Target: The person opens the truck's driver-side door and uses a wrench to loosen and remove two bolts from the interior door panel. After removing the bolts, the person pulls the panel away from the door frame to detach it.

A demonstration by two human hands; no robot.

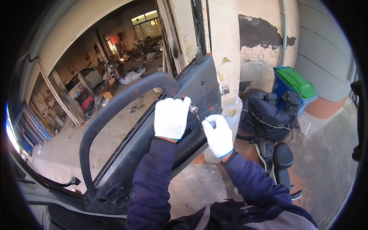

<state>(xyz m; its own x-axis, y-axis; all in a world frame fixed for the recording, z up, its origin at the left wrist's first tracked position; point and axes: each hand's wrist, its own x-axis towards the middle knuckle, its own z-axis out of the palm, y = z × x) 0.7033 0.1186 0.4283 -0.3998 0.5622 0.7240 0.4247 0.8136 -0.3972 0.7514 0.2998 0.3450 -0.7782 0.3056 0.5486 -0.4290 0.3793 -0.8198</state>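
Note:
A dark grey door panel (pixel 205 82) of a vehicle stands swung out before me, with a curved window frame (pixel 115 92) at its left. My left hand (pixel 170 118), in a white knitted glove, is closed against the panel's upper part; its fingertips are mostly hidden. Beside its forefinger sits a small shiny metal piece (pixel 194 110), from which a dark narrow part runs down toward my right hand. My right hand (pixel 219 134), gloved alike, is closed in a pinch at the lower end of that part. Whatever lies between its fingertips is too small to make out.
Behind the door, a cluttered garage holds boxes (pixel 109 90) and plastic bags (pixel 132 75). A pillar (pixel 226 57) rises just beyond the panel. At right are a blue bin with a green lid (pixel 295 82), a dark padded cover (pixel 268 115) and a scooter-like vehicle (pixel 283 156).

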